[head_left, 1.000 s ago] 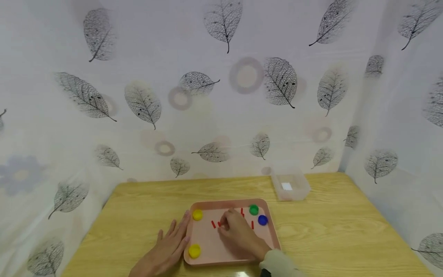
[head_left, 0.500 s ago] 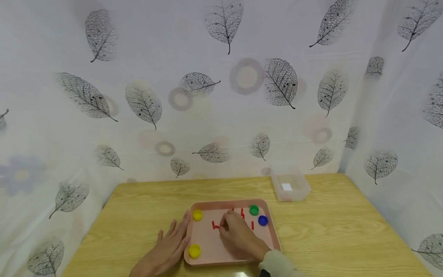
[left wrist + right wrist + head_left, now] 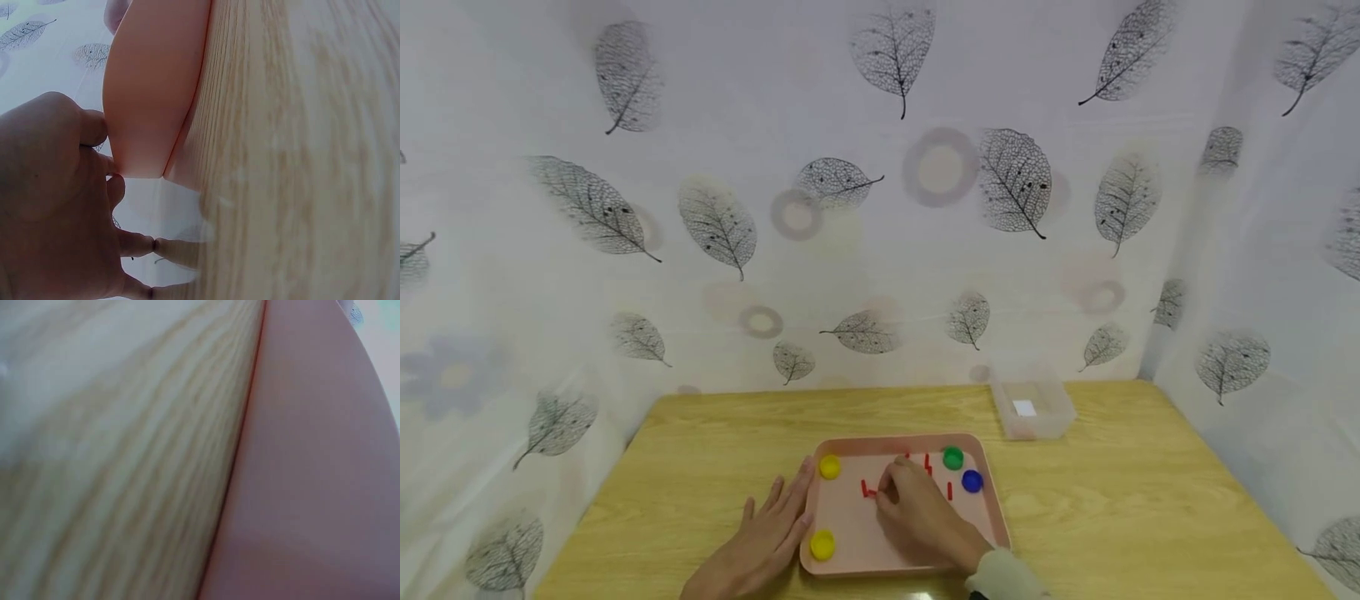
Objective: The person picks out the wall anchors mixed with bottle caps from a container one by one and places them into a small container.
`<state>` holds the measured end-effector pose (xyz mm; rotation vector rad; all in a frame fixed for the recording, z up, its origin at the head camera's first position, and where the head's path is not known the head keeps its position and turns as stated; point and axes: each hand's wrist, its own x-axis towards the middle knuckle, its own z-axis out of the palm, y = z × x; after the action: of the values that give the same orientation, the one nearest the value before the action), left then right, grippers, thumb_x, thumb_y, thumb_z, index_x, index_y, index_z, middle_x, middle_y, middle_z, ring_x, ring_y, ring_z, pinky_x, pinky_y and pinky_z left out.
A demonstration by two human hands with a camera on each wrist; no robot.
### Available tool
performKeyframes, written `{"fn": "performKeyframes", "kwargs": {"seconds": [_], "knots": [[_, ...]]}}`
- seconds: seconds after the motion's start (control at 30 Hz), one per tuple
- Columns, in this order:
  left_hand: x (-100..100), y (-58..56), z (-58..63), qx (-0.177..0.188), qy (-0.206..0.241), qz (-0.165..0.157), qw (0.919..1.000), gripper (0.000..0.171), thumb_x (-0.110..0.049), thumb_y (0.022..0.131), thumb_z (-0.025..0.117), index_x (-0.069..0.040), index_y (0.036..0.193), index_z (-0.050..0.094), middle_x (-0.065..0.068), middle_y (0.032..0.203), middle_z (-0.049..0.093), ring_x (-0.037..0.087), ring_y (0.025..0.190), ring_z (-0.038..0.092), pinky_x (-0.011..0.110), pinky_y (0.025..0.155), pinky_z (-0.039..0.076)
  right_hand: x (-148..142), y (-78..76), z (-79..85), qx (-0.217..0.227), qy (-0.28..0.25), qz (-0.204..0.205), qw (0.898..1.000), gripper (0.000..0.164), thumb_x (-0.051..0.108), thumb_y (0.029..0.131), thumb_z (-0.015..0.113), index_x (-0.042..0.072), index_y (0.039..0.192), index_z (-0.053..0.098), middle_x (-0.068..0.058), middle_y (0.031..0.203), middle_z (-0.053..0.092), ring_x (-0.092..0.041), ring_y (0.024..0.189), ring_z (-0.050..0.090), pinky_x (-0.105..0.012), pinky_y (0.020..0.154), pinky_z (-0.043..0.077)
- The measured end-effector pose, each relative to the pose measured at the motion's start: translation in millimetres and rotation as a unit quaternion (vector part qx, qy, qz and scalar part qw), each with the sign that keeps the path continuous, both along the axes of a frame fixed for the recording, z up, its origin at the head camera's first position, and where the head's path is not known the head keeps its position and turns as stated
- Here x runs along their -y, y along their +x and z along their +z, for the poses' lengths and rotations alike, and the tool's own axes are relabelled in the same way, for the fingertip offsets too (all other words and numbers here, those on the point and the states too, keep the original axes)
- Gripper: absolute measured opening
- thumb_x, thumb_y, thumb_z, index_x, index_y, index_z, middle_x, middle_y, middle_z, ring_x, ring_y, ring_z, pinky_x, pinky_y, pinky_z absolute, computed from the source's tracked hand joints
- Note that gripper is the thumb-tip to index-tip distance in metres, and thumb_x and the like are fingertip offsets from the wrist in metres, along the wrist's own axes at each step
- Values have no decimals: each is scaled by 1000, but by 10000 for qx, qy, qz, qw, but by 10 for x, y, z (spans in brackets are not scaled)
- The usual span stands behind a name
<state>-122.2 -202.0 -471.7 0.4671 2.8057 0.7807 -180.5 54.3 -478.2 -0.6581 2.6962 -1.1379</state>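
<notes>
My right hand [image 3: 921, 512] reaches over the pink tray [image 3: 857, 533], thumb and index finger pinching a short red stick [image 3: 872, 493] near the tray's middle. That stick lies crosswise at the foot of another red stick [image 3: 864, 487]; its other end is hidden by my fingers. Straight and spread, the fingers of my left hand [image 3: 760, 537] rest along the tray's left side; the left wrist view shows this hand [image 3: 50, 200] touching the tray wall [image 3: 156, 87]. The right wrist view shows the tray's outer wall [image 3: 312, 456] but no hand.
Two yellow round caps [image 3: 823, 546] sit at the tray's left corners. Near its right end are a green cap [image 3: 952, 457], a blue cap [image 3: 972, 481] and several red sticks [image 3: 950, 491]. Behind stands a clear plastic box [image 3: 1033, 410] on the wooden table [image 3: 1120, 500].
The pinched red stick has turned from a slant to lie nearly level, its left end now meeting the foot of the other stick. My left hand stays in place.
</notes>
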Motion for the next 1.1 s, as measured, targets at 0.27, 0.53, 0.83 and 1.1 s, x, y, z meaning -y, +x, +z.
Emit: {"fn": "performKeyframes", "kwargs": {"seconds": [0.27, 0.53, 0.83, 1.1], "knots": [[-6, -22, -11, 4, -14, -76, 10000, 58, -43, 104, 25, -28, 153, 0, -5, 158, 2, 45, 139, 10, 79, 93, 2, -72, 14, 83, -448, -20, -81, 9990, 3, 13, 88, 65, 14, 89, 62, 7, 88, 52, -5, 76, 50, -18, 67, 48], [2, -8, 19, 7, -31, -48, 10000, 58, -43, 104, 25, -28, 153, 0, -6, 158, 3, 44, 139, 11, 79, 93, 3, -153, -32, 185, -1205, -135, -202, 9924, 8, 12, 85, 68, 16, 84, 61, 7, 85, 54, -9, 75, 54, -18, 64, 49], [5, -10, 15, -45, -138, -15, 9999, 58, -43, 104, 25, -28, 153, -3, -5, 158, 6, 42, 140, 12, 79, 94, 3, -345, -73, 263, -1990, -628, -237, 9777, 15, 4, 79, 72, 15, 82, 63, 7, 79, 55, -12, 65, 53, -17, 57, 45], [8, -10, -11, -69, -164, 34, 9998, 59, -43, 103, 25, -29, 153, -4, -5, 158, 7, 42, 140, 12, 79, 94, 3, -502, -163, 327, -2708, -697, -216, 9599, 17, 1, 73, 75, 13, 79, 64, 7, 74, 54, -6, 62, 48, -17, 54, 43]]}}
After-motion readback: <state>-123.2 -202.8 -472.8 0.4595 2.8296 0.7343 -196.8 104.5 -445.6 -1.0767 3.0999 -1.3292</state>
